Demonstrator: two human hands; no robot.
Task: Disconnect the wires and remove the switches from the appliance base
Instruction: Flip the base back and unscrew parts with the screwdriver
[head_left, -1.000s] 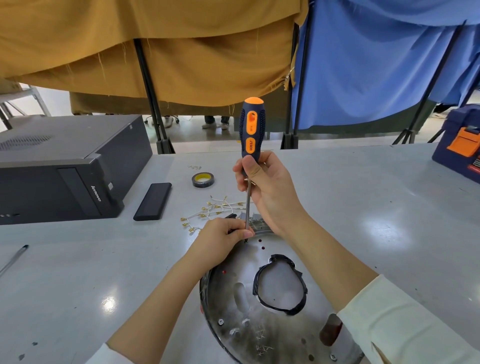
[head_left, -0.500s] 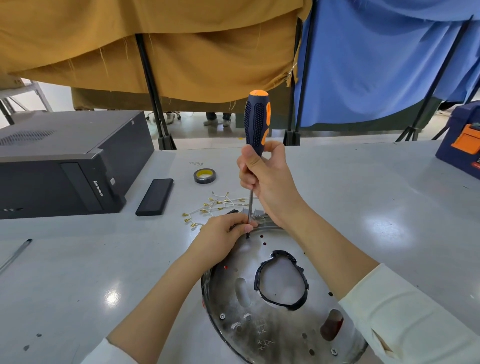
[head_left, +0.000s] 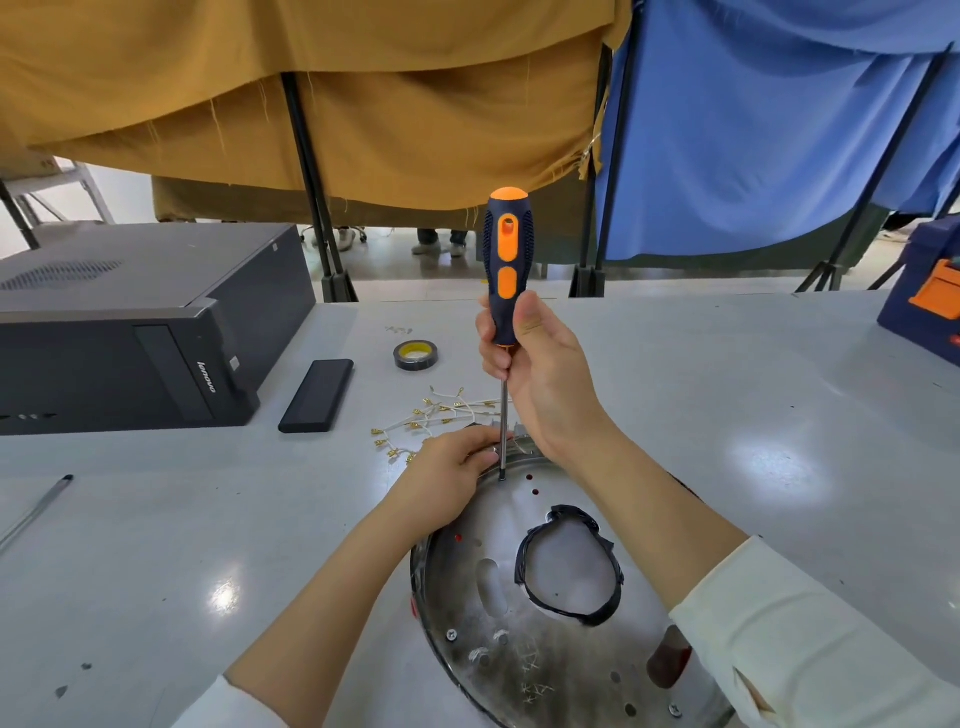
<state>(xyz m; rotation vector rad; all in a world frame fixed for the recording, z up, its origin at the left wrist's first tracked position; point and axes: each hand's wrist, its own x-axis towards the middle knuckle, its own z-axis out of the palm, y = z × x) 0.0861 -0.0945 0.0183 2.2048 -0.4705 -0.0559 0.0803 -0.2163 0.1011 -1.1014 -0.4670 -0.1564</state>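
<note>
Round metal appliance base (head_left: 561, 623) lying flat on the grey table (head_left: 182, 545), near the front edge. Right hand (head_left: 540, 374) wrapped around the lower handle of an orange-and-black screwdriver (head_left: 506, 260), fingers curled tight, shaft upright with the tip down on a screw at the far rim of the base. Left hand (head_left: 452, 467) gripping that same far rim, fingers curled over the edge right beside the shaft. Loose white wires (head_left: 436, 415) with brass ends piled on the table just behind the base. Roll of tape (head_left: 415, 355) further back, black flat case (head_left: 317, 395) to the left of it, black computer (head_left: 130, 322) beyond that. Blue toolbox (head_left: 930, 291) off to the far right, contents not visible.
</note>
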